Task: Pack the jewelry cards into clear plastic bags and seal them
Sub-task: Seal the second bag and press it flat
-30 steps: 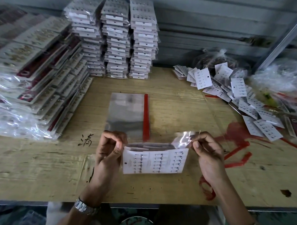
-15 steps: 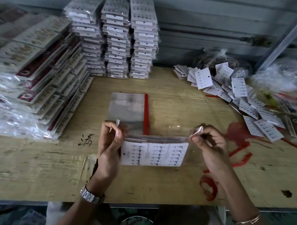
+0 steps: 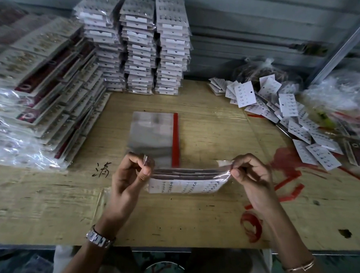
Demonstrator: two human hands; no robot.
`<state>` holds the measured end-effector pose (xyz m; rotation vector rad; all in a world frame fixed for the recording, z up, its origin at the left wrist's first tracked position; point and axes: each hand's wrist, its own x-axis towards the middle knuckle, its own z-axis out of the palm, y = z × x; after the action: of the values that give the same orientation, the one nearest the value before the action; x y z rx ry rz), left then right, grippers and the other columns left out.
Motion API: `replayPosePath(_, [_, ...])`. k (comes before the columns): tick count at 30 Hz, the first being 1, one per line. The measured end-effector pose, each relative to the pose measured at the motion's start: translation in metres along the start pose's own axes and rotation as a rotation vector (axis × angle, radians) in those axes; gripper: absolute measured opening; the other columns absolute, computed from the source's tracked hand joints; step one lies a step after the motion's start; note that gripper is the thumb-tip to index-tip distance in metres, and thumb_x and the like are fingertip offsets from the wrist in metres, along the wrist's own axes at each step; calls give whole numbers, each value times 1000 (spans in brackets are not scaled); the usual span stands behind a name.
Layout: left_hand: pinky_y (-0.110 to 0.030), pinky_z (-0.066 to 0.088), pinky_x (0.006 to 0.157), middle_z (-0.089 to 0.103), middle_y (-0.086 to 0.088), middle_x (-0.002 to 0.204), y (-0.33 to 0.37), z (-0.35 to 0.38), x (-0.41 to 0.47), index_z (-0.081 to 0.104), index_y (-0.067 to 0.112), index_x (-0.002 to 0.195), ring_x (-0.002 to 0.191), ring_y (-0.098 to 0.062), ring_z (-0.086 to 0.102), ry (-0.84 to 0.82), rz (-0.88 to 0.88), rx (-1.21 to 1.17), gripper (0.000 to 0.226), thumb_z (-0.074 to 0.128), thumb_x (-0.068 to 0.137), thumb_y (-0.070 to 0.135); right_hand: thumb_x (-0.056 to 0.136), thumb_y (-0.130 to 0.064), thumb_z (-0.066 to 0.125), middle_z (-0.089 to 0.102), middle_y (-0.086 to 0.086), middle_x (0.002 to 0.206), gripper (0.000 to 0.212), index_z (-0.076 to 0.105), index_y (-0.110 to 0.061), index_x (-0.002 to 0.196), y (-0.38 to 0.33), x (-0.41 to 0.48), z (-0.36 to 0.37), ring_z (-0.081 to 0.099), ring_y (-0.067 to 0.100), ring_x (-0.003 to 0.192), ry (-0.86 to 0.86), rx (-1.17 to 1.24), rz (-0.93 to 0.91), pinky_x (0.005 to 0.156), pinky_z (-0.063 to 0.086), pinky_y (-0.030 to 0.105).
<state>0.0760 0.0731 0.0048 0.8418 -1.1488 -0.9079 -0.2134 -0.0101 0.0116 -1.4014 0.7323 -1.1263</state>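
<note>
A clear plastic bag holding several white jewelry cards [image 3: 185, 186] lies flat across the wooden table [image 3: 205, 119] in front of me. My left hand [image 3: 129, 177] pinches the bag's left flap corner between thumb and fingers. My right hand [image 3: 252, 174] pinches the flap's right corner, which is lifted and shiny. Behind the bag lies a pile of empty clear bags [image 3: 152, 133] with a red strip along its right edge. Loose jewelry cards [image 3: 286, 106] lie scattered at the right.
Three tall stacks of packed cards [image 3: 137, 44] stand at the back. Slanting rows of packed cards in plastic [image 3: 41, 96] fill the left. Crumpled plastic bags [image 3: 336, 94] sit far right. Red peel strips [image 3: 287, 185] lie near my right hand.
Both hands have lowered the bag toward the table and pulled its flap out sideways. The cards now lie flatter, more edge-on to me.
</note>
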Motion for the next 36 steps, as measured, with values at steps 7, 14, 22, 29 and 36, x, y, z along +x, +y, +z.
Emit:
replayPosePath(7, [-25,50,78,63,2,86,3,0,-9,60,22,88,79,-15,57,96,3,-11,9,54,93,18,75,-43,82,71,-5,85,28,71,-21,88,0,-5,5,66,8,82,88,-42,76,76,53,18])
replayPosePath(14, [-26,50,70,62,-5,81,5,9,-24,55,9,80,75,-19,57,214,43,-25,10,58,89,14,72,-39,84,72,2,79,25,73,-18,81,-12,-18,11,69,15,77,131,-76,73,72,55,22])
replayPosePath(22, [-19,50,66,64,7,78,4,18,-31,52,4,80,70,-8,57,293,57,-2,14,59,88,14,72,-48,81,73,1,77,31,73,-20,81,-16,-31,18,70,12,76,194,-135,100,72,55,18])
replayPosePath(29, [-22,51,73,64,5,81,9,25,-37,58,19,84,76,-12,59,324,32,33,17,61,94,32,64,-37,84,65,1,68,23,70,-20,69,-23,-35,38,62,14,66,269,114,115,69,53,25])
replayPosePath(36, [-21,52,78,66,5,86,8,31,-50,61,25,86,81,-11,61,385,7,-2,13,62,93,36,75,-2,61,63,0,67,22,69,-20,67,-21,-44,50,57,12,62,394,188,124,57,44,19])
